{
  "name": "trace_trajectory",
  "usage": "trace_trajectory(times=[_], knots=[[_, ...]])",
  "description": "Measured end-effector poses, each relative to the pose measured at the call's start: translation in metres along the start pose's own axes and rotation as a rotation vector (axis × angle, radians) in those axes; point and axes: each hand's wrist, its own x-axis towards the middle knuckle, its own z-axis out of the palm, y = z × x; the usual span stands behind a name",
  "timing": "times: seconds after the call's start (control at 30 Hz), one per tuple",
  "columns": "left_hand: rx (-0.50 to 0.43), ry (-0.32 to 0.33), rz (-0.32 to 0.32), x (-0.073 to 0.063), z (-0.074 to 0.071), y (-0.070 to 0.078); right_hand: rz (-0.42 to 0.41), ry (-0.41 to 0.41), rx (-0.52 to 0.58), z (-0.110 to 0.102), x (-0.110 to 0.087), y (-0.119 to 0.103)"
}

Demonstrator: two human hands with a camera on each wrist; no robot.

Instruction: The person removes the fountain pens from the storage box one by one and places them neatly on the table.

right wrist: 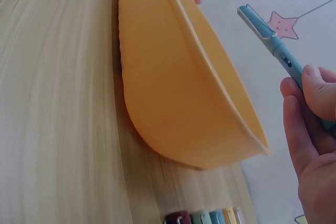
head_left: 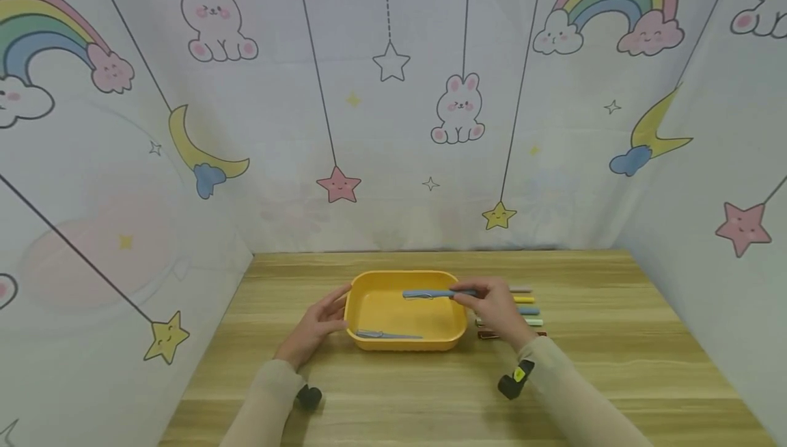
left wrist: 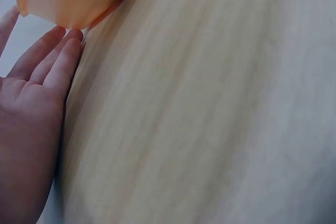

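A yellow plastic basin (head_left: 408, 346) stands on the table in the head view. One blue pen (head_left: 389, 335) lies inside it along the near wall. My right hand (head_left: 495, 305) pinches a second blue pen (right wrist: 286, 56) between thumb and fingers, above the basin's right half. In the right wrist view this pen's capped end, with its metal clip, points away from the hand. At the basin's left side is my left hand (head_left: 316, 324), with its fingers extended against the wall. The left wrist view shows those fingertips (left wrist: 68, 56) touching the basin's outside.
To the basin's right several pens lie in a row, partly behind my right hand: a dark red pen (head_left: 492, 335), a light green pen (head_left: 533, 322), a blue pen (head_left: 530, 310), a yellow pen (head_left: 525, 300) and a pale one. A patterned cloth (head_left: 393, 214) surrounds the wooden table (head_left: 406, 399).
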Motion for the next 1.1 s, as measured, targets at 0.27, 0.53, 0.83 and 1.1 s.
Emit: trace_trajectory(times=[0.27,0.53,0.83,1.1], knots=[[0.012,0.011,-0.002,0.000,0.000,0.001,0.006,0.027,0.011,-0.022,-0.009,0.011],[0.007,-0.006,0.005,0.000,0.002,0.003,-0.005,0.043,0.057,-0.037,-0.019,0.018],[0.022,-0.005,-0.010,-0.001,0.002,0.004,-0.027,0.106,-0.007,-0.050,-0.032,0.020],[0.011,-0.005,-0.013,-0.001,0.003,0.004,-0.018,0.153,-0.036,-0.064,-0.045,0.024]])
